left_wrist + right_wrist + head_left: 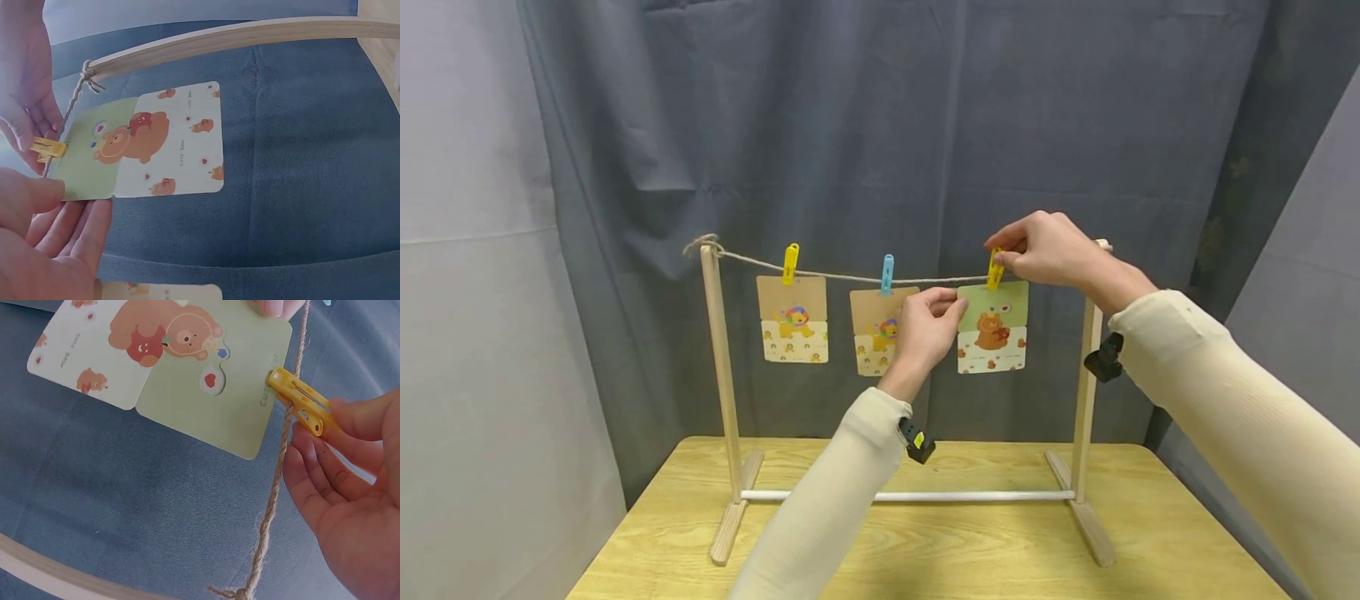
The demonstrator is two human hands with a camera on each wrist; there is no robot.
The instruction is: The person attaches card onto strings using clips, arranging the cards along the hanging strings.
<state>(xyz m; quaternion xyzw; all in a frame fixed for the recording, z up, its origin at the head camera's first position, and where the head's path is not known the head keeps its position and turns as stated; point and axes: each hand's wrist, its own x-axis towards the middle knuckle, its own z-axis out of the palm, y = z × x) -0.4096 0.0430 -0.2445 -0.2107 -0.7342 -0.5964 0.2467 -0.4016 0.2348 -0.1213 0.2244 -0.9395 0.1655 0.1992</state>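
Note:
A green and white bear card [991,360] hangs at the right of a twine line [842,277]. My left hand [922,332] pinches its left edge, the thumb in front and the fingers behind, as the left wrist view shows. At the card's top edge, my right hand [1051,250] holds a yellow clothespin [301,394] between thumb and fingers. The clothespin's jaws sit over both the card's edge and the twine. Farther left, a lion card [886,364] hangs from a blue clothespin [887,273], partly hidden by my left hand.
Another lion card [794,340] hangs at the far left from a yellow clothespin [791,262]. The twine is tied between the posts of a wooden stand [721,367] with a white crossbar [970,497]. It stands on a wooden table [970,550] before a grey-blue curtain [850,125].

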